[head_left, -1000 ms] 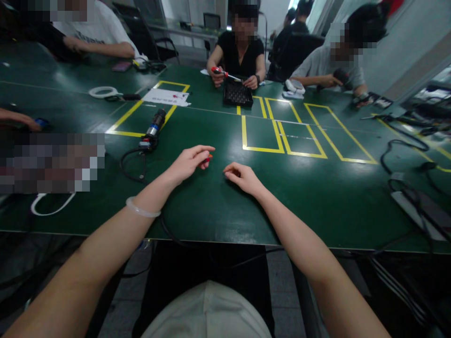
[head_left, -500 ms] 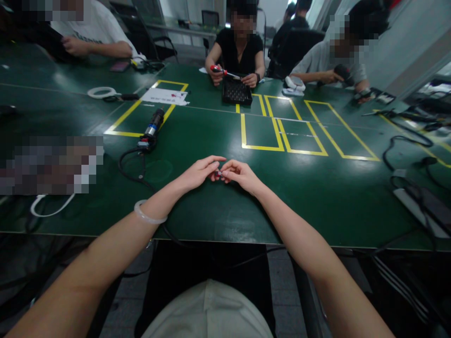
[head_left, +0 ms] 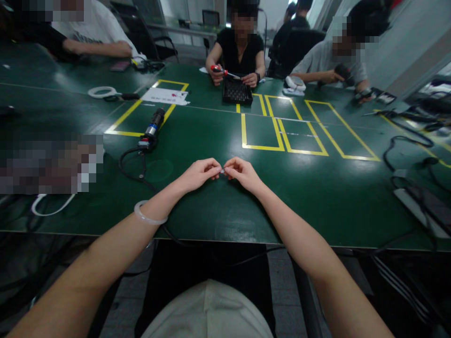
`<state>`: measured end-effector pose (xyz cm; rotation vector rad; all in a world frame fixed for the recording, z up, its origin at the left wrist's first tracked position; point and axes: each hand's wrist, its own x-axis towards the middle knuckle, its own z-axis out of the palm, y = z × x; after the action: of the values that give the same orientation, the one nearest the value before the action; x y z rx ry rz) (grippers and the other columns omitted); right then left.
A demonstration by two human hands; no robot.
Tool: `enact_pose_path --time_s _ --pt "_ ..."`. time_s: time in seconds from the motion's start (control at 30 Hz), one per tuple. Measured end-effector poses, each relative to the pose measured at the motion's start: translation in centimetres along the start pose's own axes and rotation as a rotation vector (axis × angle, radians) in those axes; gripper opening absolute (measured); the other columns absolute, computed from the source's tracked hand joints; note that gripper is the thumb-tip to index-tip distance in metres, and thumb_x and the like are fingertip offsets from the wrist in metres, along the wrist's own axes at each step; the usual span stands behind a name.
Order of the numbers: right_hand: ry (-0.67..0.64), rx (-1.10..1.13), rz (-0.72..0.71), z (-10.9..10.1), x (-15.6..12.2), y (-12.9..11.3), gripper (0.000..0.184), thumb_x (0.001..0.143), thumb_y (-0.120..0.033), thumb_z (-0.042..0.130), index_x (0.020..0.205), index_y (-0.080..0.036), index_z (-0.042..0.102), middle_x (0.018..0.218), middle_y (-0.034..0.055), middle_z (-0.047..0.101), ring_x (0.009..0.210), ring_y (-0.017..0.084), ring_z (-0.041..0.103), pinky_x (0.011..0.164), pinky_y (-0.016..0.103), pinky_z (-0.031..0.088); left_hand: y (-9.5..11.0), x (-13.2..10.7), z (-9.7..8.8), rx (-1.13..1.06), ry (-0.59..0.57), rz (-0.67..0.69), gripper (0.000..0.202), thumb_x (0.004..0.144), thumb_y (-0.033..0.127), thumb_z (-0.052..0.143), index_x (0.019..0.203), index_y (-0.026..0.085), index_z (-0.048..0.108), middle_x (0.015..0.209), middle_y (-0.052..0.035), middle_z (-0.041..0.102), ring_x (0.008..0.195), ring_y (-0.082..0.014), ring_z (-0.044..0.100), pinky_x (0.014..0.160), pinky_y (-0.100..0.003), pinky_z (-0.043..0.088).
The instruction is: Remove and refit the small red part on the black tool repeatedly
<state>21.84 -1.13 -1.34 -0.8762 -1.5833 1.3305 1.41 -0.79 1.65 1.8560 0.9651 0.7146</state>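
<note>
A tiny pale part (head_left: pixel 222 172), too small to identify, pinched between left hand (head_left: pixel 199 174) and right hand (head_left: pixel 243 173)

dark green table with yellow tape outlines

we see a glossy dark green table (head_left: pixel 211 220) marked with bright yellow tape lines (head_left: pixel 262 149) that form rectangles. our left wrist wears a milky white bangle (head_left: pixel 148 217). the tiny part (head_left: pixel 221 171) between our left hand (head_left: pixel 197 174) and right hand (head_left: pixel 243 173) looks silvery grey. farther off are a black power tool (head_left: pixel 152 127) banded blue and silver, its black cable (head_left: pixel 134 164), a white sheet (head_left: pixel 165 96), a black tray (head_left: pixel 237 92) and a red-handled screwdriver (head_left: pixel 215 69).
</note>
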Motion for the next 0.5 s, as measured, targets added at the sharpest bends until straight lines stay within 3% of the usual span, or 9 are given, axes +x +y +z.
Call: enact_pose_path --time_s 0.23,0.5 --pt "-0.036 -0.019 0.0 -0.02 -0.1 -0.14 0.032 0.084 -0.049 0.067 0.09 -0.019 0.058 0.075 -0.0001 0.065 0.064 0.011 0.058 0.063 0.026 0.052 0.26 -0.24 0.1 0.049 0.055 0.03 0.033 0.087 0.046 0.065 0.099 0.015 0.064 0.089 -0.006 0.069 0.079 -0.017 0.062 0.07 -0.028 0.046" --pt "-0.026 -0.086 -0.043 -0.24 -0.01 0.34 0.029 0.081 -0.041 0.069 0.097 -0.02 0.057 0.089 0.0002 0.062 0.064 0.01 0.055 0.062 0.026 0.049 0.25 -0.21 0.06 0.069 0.084 0.013 0.032 0.082 0.042 0.07 0.1 0.017 0.063 0.091 -0.0055 0.068 0.079 -0.0168 0.061 0.069 -0.029 0.047"
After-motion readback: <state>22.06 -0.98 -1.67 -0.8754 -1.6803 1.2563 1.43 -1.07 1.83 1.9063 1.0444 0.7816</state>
